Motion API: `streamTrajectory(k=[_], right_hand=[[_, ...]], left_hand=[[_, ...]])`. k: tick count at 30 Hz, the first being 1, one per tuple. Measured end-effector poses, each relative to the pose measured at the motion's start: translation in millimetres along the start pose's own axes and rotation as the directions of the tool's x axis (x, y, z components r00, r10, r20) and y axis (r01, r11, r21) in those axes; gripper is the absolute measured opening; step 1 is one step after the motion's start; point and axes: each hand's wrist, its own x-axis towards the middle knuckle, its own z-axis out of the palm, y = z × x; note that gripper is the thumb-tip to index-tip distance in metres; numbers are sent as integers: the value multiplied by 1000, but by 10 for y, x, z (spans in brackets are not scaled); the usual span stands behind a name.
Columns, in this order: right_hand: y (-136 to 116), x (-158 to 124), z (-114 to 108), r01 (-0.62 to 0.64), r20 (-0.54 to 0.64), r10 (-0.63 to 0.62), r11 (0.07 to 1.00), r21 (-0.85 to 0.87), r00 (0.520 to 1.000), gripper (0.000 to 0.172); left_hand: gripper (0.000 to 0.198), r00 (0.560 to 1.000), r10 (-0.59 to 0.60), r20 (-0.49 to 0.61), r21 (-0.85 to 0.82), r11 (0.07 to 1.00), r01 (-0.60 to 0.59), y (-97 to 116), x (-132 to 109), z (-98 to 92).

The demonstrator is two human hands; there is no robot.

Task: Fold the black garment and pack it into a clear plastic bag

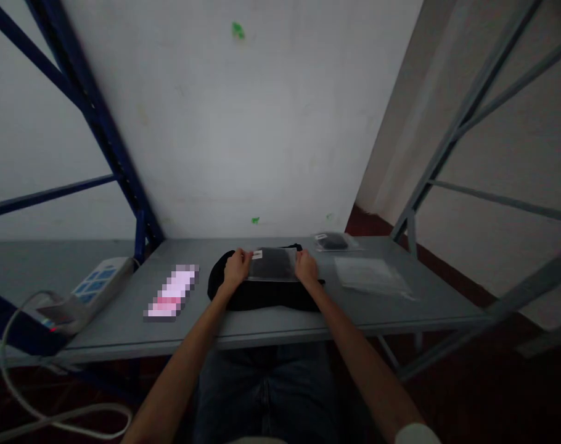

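Note:
A clear plastic bag with dark cloth inside lies on top of a pile of black cloth at the middle of the grey shelf. My left hand grips the bag's left end, near a small white label. My right hand grips its right end. Both hands press the bag down onto the pile.
A stack of empty clear bags lies to the right, and a filled bag sits behind it. A phone with a lit screen is on the left, beside a white power strip with a cable. Blue shelf posts stand left, grey ones right.

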Motion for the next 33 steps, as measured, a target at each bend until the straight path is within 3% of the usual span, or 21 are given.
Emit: streamTrajectory(k=[12, 20, 28, 33], right_hand=[[-108, 151, 50, -3, -21, 3, 999, -37, 1000, 41], [-117, 122, 17, -16, -55, 15, 1000, -15, 998, 40], [-183, 103, 118, -62, -63, 62, 998, 3, 996, 38], [-254, 105, 90, -16, -83, 18, 1000, 23, 996, 37]], left_hand=[[34, 996, -57, -71, -68, 996, 53, -104, 218, 259], [37, 990, -25, -140, -132, 991, 7, -167, 300, 270], [40, 991, 34, -133, -212, 975, -61, -379, 438, 211], [38, 993, 65, -100, -255, 963, -89, -343, 448, 91]])
